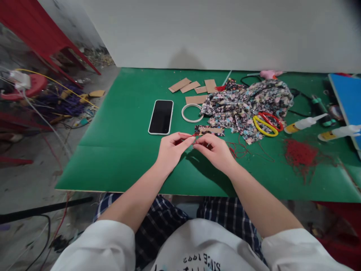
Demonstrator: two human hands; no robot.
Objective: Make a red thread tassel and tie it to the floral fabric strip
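The red thread point(194, 134) lies between the two hands, just above the near-middle of the green desk point(118, 158). It should handle as something almost weightless, limp and thin, ready to kink or tangle and apt to slip through a loose grip; a fingertip pinch close to the working spot, with little slack between the two holds, would likely control it best. A tug is unlikely to harm it, though a fine strand could fray.

The left hand point(175, 148) is nearly closed, thumb and forefinger pinching the thread. The right hand point(216, 150) does the same, its other fingers curled in, and the fingertips of both almost meet. How tightly they squeeze, I cannot tell.

From that meeting point, a patterned strip point(210, 130) lies just beyond, between 1 and 2 o'clock, and loose red strands point(239, 152) trail on the desk near 3 o'clock; whether they run on into the held piece is hidden. The phone point(161, 117) sits at 10 o'clock, the white ring point(183, 114) at 12, the scissors point(265, 126) between 2 and 3
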